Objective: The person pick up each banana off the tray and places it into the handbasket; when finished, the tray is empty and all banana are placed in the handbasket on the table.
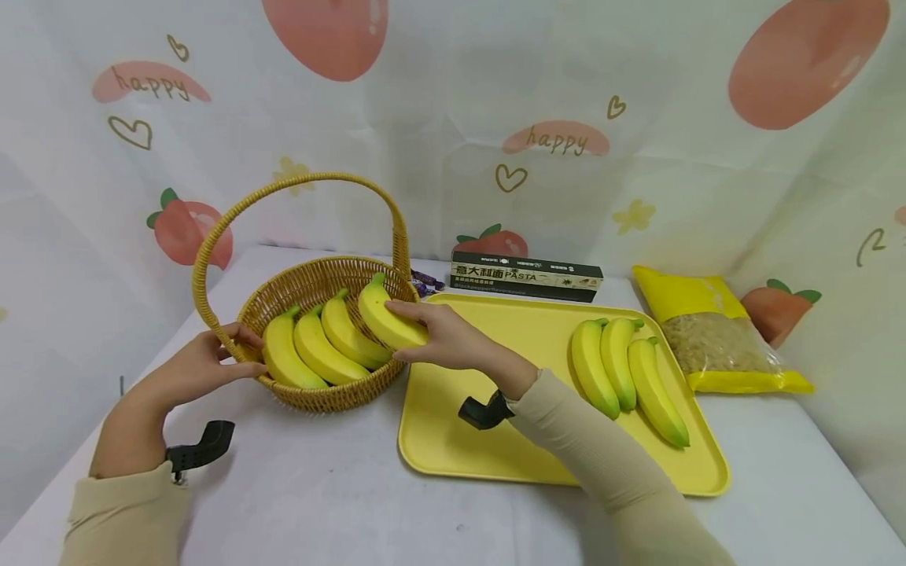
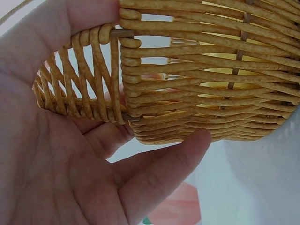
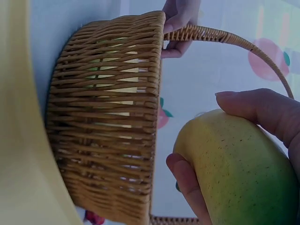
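Note:
In the head view a wicker basket (image 1: 322, 399) with a tall arched handle stands on the left of the table, with three bananas (image 1: 329, 350) lying side by side inside. My right hand (image 1: 449, 336) grips another banana (image 1: 382, 314) between thumb and fingers, over the basket's right rim. The right wrist view shows that held banana (image 3: 239, 168) close up, above the rim of the basket (image 3: 108, 117). My left hand (image 1: 205, 365) holds the left side of the basket at the foot of its handle. In the left wrist view its fingers (image 2: 164, 176) lie along the weave.
A yellow tray (image 1: 488, 464) bearing three bananas (image 1: 623, 369) lies right of the basket. Behind it stands a black pasta box (image 1: 524, 277), with small purple wrapped pieces (image 1: 427, 283) beside it. A yellow bag of pasta (image 1: 722, 334) lies at the right.

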### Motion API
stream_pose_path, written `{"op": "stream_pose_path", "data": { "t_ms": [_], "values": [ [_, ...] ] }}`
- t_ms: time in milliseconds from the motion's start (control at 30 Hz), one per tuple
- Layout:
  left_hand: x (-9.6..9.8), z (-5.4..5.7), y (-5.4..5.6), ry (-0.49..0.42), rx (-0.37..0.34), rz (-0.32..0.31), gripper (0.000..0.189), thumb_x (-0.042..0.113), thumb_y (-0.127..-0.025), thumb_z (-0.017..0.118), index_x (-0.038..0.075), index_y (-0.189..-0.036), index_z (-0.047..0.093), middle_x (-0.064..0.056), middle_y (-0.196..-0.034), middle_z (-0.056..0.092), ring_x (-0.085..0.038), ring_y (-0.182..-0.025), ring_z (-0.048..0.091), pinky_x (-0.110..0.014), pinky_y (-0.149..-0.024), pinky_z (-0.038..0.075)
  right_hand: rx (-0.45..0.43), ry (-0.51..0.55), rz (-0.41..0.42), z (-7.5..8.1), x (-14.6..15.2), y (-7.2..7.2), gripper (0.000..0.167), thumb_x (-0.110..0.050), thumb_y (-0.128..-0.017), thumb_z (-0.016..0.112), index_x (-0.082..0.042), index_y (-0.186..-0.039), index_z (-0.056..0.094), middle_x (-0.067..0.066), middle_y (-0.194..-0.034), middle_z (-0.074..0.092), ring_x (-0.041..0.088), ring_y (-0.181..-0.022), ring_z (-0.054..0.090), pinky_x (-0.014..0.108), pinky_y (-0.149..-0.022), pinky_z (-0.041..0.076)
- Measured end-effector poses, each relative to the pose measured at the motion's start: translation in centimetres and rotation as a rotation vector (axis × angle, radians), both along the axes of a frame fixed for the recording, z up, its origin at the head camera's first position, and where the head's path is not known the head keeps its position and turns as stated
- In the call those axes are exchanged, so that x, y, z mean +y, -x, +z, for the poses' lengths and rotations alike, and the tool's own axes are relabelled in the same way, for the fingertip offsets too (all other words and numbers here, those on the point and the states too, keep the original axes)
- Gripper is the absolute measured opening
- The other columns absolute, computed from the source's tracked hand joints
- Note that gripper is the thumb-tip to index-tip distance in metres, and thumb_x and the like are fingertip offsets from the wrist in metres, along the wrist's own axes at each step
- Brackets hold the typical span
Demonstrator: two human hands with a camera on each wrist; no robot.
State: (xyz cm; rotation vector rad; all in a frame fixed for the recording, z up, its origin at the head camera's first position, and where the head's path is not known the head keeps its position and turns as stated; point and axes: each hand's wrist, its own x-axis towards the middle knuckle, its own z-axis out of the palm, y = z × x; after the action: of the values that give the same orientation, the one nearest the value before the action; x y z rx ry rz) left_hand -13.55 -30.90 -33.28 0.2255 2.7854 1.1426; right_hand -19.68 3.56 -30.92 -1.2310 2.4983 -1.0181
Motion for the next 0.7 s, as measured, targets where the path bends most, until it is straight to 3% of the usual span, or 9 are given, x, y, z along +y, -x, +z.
{"op": "stream_pose_path", "data": {
  "t_ms": [133,300,400,467,533,600,700],
  "values": [
    [0.0,0.1,0.0,0.004,-0.012,-0.009,0.04,0.024,-0.086,0.066,-0.003,-0.113,0.053,-0.021,-0.112,0.056,-0.041,-0.114,0.046,-0.062,-0.091,0.041,-0.035,-0.048,0.026,0.6,-1.6,0.5,0.068,-0.021,-0.084,0.069,-0.009,-0.143,0.036,0.01,-0.126,0.057,0.011,-0.073,0.044,0.018,-0.065,0.037],
    [-0.1,0.0,0.1,0.008,-0.012,-0.026,0.044,0.024,-0.087,0.065,-0.003,-0.118,0.051,-0.022,-0.116,0.056,-0.045,-0.114,0.047,-0.058,-0.09,0.045,-0.091,-0.119,0.042,0.9,-3.6,1.4,0.068,-0.022,-0.084,0.068,-0.013,-0.143,0.036,0.005,-0.092,0.058,0.01,-0.066,0.041,0.018,-0.059,0.034],
    [-0.3,0.0,0.0,0.005,-0.012,-0.035,0.047,0.024,-0.087,0.065,-0.004,-0.122,0.049,-0.023,-0.119,0.054,-0.043,-0.114,0.048,-0.038,-0.087,0.051,-0.109,-0.166,0.052,1.0,-5.0,2.2,0.068,-0.024,-0.085,0.068,-0.013,-0.143,0.036,0.002,-0.084,0.055,0.009,-0.065,0.04,0.018,-0.059,0.033],
    [-0.4,0.0,0.0,0.009,-0.012,-0.041,0.05,0.024,-0.087,0.065,-0.003,-0.124,0.047,-0.023,-0.121,0.054,-0.033,-0.111,0.052,-0.024,-0.083,0.05,-0.123,-0.193,0.062,1.2,-6.0,2.7,0.067,-0.025,-0.085,0.068,-0.012,-0.143,0.036,0.003,-0.094,0.059,0.009,-0.066,0.04,0.018,-0.061,0.033],
    [-0.5,0.0,0.0,0.008,-0.024,-0.042,0.054,0.025,-0.087,0.064,-0.003,-0.128,0.043,-0.024,-0.124,0.051,-0.033,-0.111,0.053,-0.022,-0.082,0.049,-0.132,-0.218,0.073,1.3,-6.9,3.0,0.067,-0.025,-0.085,0.068,-0.012,-0.143,0.036,0.004,-0.11,0.061,0.009,-0.07,0.042,0.017,-0.063,0.034],
    [-0.5,0.0,0.0,-0.002,-0.048,-0.042,0.059,0.026,-0.088,0.064,-0.003,-0.133,0.038,-0.027,-0.131,0.045,-0.038,-0.116,0.05,-0.037,-0.092,0.049,-0.132,-0.231,0.088,1.4,-7.9,3.2,0.066,-0.025,-0.085,0.068,-0.011,-0.142,0.037,0.005,-0.132,0.055,0.008,-0.078,0.045,0.016,-0.068,0.035],
    [-0.4,0.1,0.0,-0.028,-0.092,-0.041,0.069,0.027,-0.089,0.062,-0.002,-0.14,0.026,-0.031,-0.141,0.029,-0.054,-0.126,0.034,-0.064,-0.098,0.035,-0.135,-0.246,0.12,1.5,-9.5,3.1,0.066,-0.026,-0.085,0.068,-0.011,-0.142,0.038,0.004,-0.142,0.047,0.006,-0.091,0.047,0.013,-0.073,0.036]
  ]
}}
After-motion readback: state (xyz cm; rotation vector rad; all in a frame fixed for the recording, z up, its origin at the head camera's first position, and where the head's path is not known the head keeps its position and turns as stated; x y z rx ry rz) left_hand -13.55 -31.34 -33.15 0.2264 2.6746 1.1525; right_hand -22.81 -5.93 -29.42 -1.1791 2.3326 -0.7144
